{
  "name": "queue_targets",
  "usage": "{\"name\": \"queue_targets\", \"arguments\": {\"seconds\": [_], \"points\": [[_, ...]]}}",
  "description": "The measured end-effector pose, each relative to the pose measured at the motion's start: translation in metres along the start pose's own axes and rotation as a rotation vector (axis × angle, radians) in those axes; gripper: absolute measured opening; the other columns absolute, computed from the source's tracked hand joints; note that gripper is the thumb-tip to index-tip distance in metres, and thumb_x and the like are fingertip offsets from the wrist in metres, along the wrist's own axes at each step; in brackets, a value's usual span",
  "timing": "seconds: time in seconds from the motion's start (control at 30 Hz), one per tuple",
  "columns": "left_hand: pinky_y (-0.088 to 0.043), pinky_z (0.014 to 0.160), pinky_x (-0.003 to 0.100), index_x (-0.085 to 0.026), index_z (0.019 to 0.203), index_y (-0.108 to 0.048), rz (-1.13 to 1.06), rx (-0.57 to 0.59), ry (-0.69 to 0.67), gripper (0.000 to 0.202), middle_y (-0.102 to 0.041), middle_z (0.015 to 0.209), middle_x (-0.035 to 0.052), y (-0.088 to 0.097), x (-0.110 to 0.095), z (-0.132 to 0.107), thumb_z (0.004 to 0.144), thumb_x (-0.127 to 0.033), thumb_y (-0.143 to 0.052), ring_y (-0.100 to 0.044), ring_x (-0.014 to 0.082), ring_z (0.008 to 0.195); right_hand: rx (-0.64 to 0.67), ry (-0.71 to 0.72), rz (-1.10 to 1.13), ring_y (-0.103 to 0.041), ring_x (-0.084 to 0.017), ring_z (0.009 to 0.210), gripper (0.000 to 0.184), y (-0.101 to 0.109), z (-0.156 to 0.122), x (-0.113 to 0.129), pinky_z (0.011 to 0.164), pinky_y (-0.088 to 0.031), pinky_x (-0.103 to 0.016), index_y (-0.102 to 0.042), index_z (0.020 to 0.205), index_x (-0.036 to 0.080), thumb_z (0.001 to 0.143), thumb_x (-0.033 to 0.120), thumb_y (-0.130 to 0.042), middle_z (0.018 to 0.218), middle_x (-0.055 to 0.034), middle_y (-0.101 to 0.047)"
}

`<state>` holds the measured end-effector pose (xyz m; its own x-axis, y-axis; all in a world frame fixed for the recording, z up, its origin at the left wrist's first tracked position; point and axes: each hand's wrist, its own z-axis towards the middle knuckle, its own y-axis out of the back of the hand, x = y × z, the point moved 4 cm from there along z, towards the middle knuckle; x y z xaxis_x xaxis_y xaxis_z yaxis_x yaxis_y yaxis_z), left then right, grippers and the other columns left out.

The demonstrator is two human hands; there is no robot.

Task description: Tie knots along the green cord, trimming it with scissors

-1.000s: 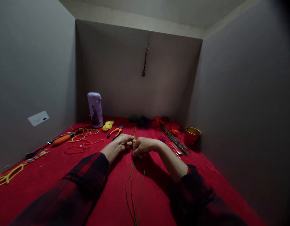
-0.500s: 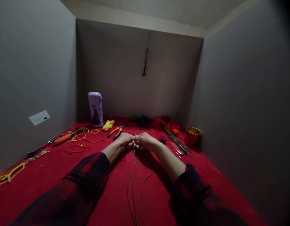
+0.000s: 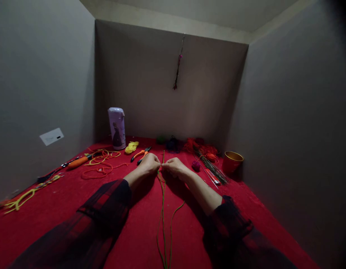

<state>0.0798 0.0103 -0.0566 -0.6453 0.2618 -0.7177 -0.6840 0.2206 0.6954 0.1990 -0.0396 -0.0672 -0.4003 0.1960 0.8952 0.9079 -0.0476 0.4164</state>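
Observation:
Both hands meet over the red cloth (image 3: 63,209) and pinch thin green stems (image 3: 163,216) that run from the fingers down toward me. My left hand (image 3: 149,163) is closed on the stems from the left. My right hand (image 3: 174,167) is closed on them from the right, fingertips almost touching the left hand's. A short green tip sticks up between the hands. Dark plaid sleeves cover both forearms.
Orange-handled pliers (image 3: 140,154) and yellow yarn (image 3: 132,147) lie just beyond the left hand. A lilac flask (image 3: 116,127), orange cord (image 3: 101,164) and an orange-handled tool (image 3: 74,162) lie further left. A magenta pompom (image 3: 195,165), wire bundle (image 3: 210,164) and red cup (image 3: 231,161) are at right.
Both hands have shifted slightly away from me and up along the stems. The loose stem ends on the cloth have swung a little to the right.

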Motion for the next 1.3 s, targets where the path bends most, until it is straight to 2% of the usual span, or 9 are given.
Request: {"name": "queue_targets", "arguments": {"seconds": [0.23,0.43,0.53,0.67,0.73,0.83,0.9,1.13,1.3], "points": [[-0.030,0.049,0.022,-0.013,0.059,-0.068,0.211,0.079,-0.244,0.014,-0.060,0.054,0.0039,-0.003,-0.018,-0.021,0.065,-0.014,-0.056,-0.051,0.0127,0.053,0.077,-0.023,0.227,-0.017,-0.003,0.034,0.024,0.001,-0.002,-0.004,0.036,-0.010,-0.020,-0.037,0.053,0.018,0.072,0.013,-0.050,0.040,0.0098,-0.027],[-0.024,0.047,0.023,-0.013,0.051,-0.064,0.277,0.164,-0.298,0.014,-0.049,0.046,0.0004,-0.009,-0.019,-0.030,0.061,-0.009,-0.056,-0.043,0.0110,0.047,0.212,-0.041,0.320,-0.015,-0.003,0.035,0.018,0.003,0.003,-0.009,0.037,-0.007,-0.020,-0.039,0.057,0.017,0.071,0.016,-0.050,0.043,0.0102,-0.026],[-0.024,0.045,0.023,-0.014,0.048,-0.061,0.216,0.201,-0.250,0.020,-0.046,0.042,-0.0010,0.001,-0.019,-0.025,0.066,-0.022,-0.062,-0.040,0.0096,0.043,0.211,0.013,0.288,-0.016,-0.003,0.036,0.016,0.005,0.001,-0.007,0.037,-0.008,-0.021,-0.042,0.059,0.017,0.069,0.018,-0.054,0.044,0.0102,-0.027],[-0.025,0.043,0.020,-0.013,0.055,-0.059,-0.018,-0.031,-0.046,0.022,-0.047,0.042,-0.0024,0.019,-0.019,-0.016,0.074,-0.023,-0.057,-0.038,0.0072,0.039,0.180,0.024,0.274,-0.015,-0.003,0.036,0.014,0.006,-0.001,-0.006,0.037,-0.009,-0.021,-0.045,0.061,0.017,0.067,0.022,-0.057,0.044,0.0113,-0.024],[-0.024,0.041,0.020,-0.014,0.062,-0.058,-0.197,0.022,0.043,0.017,-0.045,0.039,-0.0042,0.012,-0.018,-0.015,0.077,-0.015,-0.050,-0.036,0.0069,0.036,0.194,0.031,0.270,-0.015,-0.003,0.036,0.015,0.005,-0.001,-0.007,0.037,-0.009,-0.020,-0.046,0.062,0.017,0.067,0.024,-0.058,0.044,0.0115,-0.024],[-0.021,0.038,0.020,-0.015,0.060,-0.052,-0.362,0.232,0.063,0.020,-0.042,0.036,-0.0047,-0.010,-0.017,-0.015,0.077,-0.010,-0.044,-0.031,0.0065,0.031,0.208,0.061,0.263,-0.016,-0.003,0.036,0.020,0.005,-0.001,-0.006,0.036,-0.009,-0.020,-0.042,0.061,0.018,0.067,0.026,-0.059,0.045,0.0109,-0.027],[-0.020,0.038,0.020,-0.015,0.054,-0.049,-0.358,0.254,0.020,0.023,-0.042,0.036,-0.0043,-0.019,-0.014,-0.012,0.076,-0.011,-0.045,-0.030,0.0060,0.031,0.215,0.072,0.266,-0.016,-0.003,0.036,0.023,0.006,-0.002,-0.006,0.036,-0.009,-0.019,-0.039,0.060,0.018,0.067,0.027,-0.059,0.047,0.0106,-0.027],[-0.022,0.043,0.021,-0.012,0.056,-0.062,-0.081,0.078,-0.082,0.017,-0.042,0.041,-0.0046,-0.019,0.004,0.009,0.070,-0.022,-0.057,-0.036,0.0077,0.042,0.195,0.037,0.146,-0.019,-0.002,0.035,0.023,0.007,-0.003,-0.007,0.035,-0.011,-0.019,-0.040,0.060,0.018,0.072,0.027,-0.057,0.045,0.0099,-0.031],[-0.022,0.043,0.021,-0.012,0.055,-0.061,-0.067,0.048,-0.052,0.014,-0.042,0.040,-0.0049,-0.020,0.003,0.008,0.068,-0.018,-0.058,-0.034,0.0073,0.041,0.148,0.015,0.013,-0.024,-0.003,0.034,0.021,0.016,-0.003,-0.004,0.035,-0.015,-0.020,-0.045,0.059,0.017,0.075,0.024,-0.056,0.042,0.0084,-0.035]]}}
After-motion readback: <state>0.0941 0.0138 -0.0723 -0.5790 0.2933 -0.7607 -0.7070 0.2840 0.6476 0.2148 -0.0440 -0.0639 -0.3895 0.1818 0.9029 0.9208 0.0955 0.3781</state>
